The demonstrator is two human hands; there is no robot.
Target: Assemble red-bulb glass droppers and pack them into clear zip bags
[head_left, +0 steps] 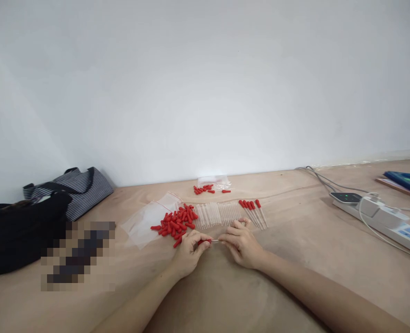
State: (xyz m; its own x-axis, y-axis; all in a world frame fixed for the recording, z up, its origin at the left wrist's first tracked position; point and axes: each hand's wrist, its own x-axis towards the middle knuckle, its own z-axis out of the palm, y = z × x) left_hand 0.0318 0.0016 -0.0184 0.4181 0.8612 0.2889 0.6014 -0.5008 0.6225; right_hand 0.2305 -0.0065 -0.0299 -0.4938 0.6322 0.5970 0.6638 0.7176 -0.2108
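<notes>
My left hand (190, 251) pinches a red rubber bulb (204, 241). My right hand (242, 244) pinches the clear glass tube (215, 241) that meets the bulb, so both hands hold one dropper between them low over the table. Just beyond lie a heap of loose red bulbs (176, 224), a row of bare clear tubes (218, 214) and several finished droppers with red tops (253, 212).
Empty clear plastic bags (145, 221) lie left of the heap. A few more red bulbs (205, 188) and a small bag sit near the wall. A striped bag (76, 187) and a black bag (21, 233) stand left; a power strip (381, 215) with cables lies right.
</notes>
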